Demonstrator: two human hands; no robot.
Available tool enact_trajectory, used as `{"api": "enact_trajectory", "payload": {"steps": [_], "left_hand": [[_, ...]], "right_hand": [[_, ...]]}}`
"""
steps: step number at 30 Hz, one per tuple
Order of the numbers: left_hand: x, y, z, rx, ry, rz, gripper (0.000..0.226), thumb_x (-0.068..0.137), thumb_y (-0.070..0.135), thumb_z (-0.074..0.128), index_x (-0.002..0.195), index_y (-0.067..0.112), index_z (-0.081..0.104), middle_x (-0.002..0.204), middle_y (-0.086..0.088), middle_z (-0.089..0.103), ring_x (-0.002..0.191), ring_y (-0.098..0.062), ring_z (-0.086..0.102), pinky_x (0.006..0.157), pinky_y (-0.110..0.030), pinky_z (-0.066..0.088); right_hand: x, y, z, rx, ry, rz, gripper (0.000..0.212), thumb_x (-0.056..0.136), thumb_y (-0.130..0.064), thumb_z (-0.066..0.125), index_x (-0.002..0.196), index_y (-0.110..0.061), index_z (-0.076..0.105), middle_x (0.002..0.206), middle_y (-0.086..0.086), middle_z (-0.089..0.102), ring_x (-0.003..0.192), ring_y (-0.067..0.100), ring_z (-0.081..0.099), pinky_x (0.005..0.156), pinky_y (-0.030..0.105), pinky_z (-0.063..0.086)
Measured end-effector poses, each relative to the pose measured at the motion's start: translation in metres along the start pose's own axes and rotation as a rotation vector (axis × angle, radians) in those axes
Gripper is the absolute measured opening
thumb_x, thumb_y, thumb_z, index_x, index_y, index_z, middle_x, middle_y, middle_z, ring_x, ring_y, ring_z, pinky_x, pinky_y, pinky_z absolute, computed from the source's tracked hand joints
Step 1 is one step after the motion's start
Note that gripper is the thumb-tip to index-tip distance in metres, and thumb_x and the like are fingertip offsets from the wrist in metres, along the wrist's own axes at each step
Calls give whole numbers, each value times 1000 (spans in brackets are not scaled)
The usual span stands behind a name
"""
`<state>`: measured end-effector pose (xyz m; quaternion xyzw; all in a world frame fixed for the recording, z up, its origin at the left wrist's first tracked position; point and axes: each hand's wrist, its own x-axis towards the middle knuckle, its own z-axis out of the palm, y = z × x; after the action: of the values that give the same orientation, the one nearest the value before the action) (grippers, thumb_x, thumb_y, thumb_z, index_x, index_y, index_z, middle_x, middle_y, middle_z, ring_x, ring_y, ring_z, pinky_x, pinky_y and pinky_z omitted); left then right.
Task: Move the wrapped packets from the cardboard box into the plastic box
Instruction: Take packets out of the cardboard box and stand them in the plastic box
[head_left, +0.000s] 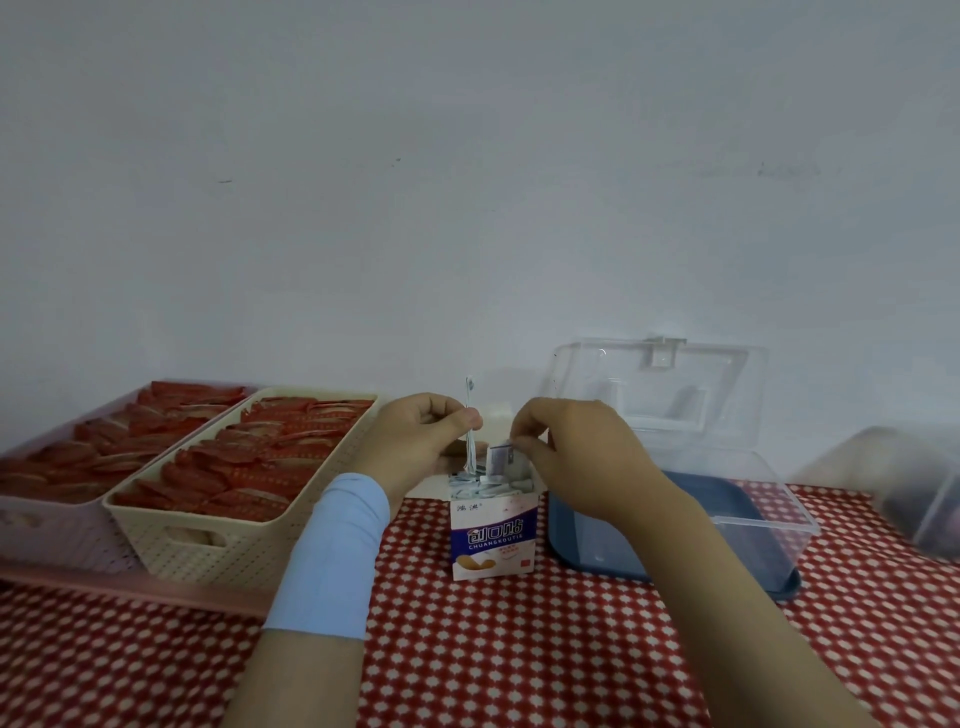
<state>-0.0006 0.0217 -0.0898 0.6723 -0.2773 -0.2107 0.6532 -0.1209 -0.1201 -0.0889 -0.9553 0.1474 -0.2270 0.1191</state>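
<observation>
While my left grip (421, 436) pinches one thin wrapped packet (470, 454) upright between thumb and forefinger, just above the open top of the cardboard box (491, 540), my right grip (576, 462) pinches the top edge of a second packet (500, 457) that stands half out of the same box. Both grips are closed on packets, and neither packet is over the plastic box (769, 525) yet.

The cardboard box stands upright on the red-and-white cloth of the desk (519, 649), between my two forearms. A thick row of packets (485, 486) fills its mouth, so I judge that most of the job lies ahead.

The plastic box sits just to the right of the cardboard box. Its clear lid (660, 384) is tilted up and back toward the wall, so the way in is open. What I can see of its blue tray (717, 499) shows no packets. My right forearm hides the near left part of it, though, so I cannot say for sure that nothing is in there.

By my reading this is an early stage: two packets are in my grips, none is visibly delivered, and many wait in the box.

To my left, a cream basket (234, 540) and a pink basket (47, 525) hold red wrapped things that play no part in this. A blurred clear container (914, 493) sits at the far right edge.
</observation>
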Motion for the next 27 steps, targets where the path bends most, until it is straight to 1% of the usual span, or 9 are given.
{"api": "enact_trajectory", "payload": {"steps": [2, 4, 6, 10, 12, 14, 19, 23, 27], "left_hand": [[0, 0, 0, 6, 19, 12, 17, 92, 12, 68, 100, -2, 66, 102, -14, 75, 75, -18, 74, 70, -32, 62], [0, 1, 1, -19, 24, 17, 17, 92, 11, 67, 101, -3, 65, 101, -16, 74, 78, -20, 76, 70, -32, 62], [0, 3, 2, -21, 25, 26, 15, 92, 11, 67, 99, -2, 65, 102, -16, 74, 80, -22, 76, 73, -35, 62], [1, 3, 3, 32, 20, 62, 14, 91, 14, 69, 97, 2, 66, 100, -12, 76, 81, -19, 75, 75, -34, 62], [0, 3, 4, 72, 19, 80, 15, 90, 17, 70, 96, 4, 67, 100, -9, 76, 89, -23, 74, 78, -37, 62], [0, 5, 3, 98, 30, 117, 14, 90, 19, 71, 94, 7, 67, 97, -6, 77, 88, -21, 75, 81, -41, 61], [-3, 13, 1, 210, -35, 175, 20, 79, 41, 76, 83, 23, 70, 97, 1, 77, 91, -22, 75, 85, -48, 58], [-2, 5, 7, 257, -52, 114, 13, 88, 24, 73, 91, 11, 70, 99, -6, 76, 92, -22, 74, 85, -46, 60], [-2, 5, 7, 190, -29, 74, 13, 91, 14, 70, 96, 3, 65, 100, -11, 75, 84, -20, 76, 85, -49, 60]], "right_hand": [[0, 1, 0, 110, -17, 36, 15, 99, -30, 58, 111, -29, 66, 102, -13, 69, 84, 5, 59, 80, 25, 50], [0, 2, 1, 166, -95, 59, 20, 98, -29, 60, 117, -29, 67, 104, -13, 68, 87, 5, 59, 82, 27, 53], [0, 4, 0, 191, -111, 67, 18, 98, -28, 60, 111, -27, 72, 101, -12, 69, 83, 3, 59, 80, 26, 52], [2, 8, -8, 285, 10, 102, 14, 97, -28, 63, 102, -27, 75, 95, -11, 71, 87, 4, 62, 79, 24, 53], [2, 7, -7, 276, 0, 118, 13, 93, -32, 68, 101, -28, 76, 94, -11, 72, 86, 4, 64, 79, 27, 55], [1, 3, -1, 277, -23, 135, 14, 90, -35, 71, 99, -27, 77, 92, -11, 73, 82, 3, 63, 75, 24, 55], [3, 5, 7, 427, -39, 182, 8, 85, -33, 77, 89, -27, 79, 79, -15, 73, 72, -2, 65, 63, 16, 50], [3, 13, 6, 590, -64, 227, 4, 86, -25, 77, 83, -24, 80, 72, -9, 74, 65, 3, 66, 67, 24, 59], [4, 18, 3, 562, 111, 246, 11, 92, -22, 70, 82, -26, 74, 76, -5, 71, 67, 10, 64, 65, 24, 52]]}}
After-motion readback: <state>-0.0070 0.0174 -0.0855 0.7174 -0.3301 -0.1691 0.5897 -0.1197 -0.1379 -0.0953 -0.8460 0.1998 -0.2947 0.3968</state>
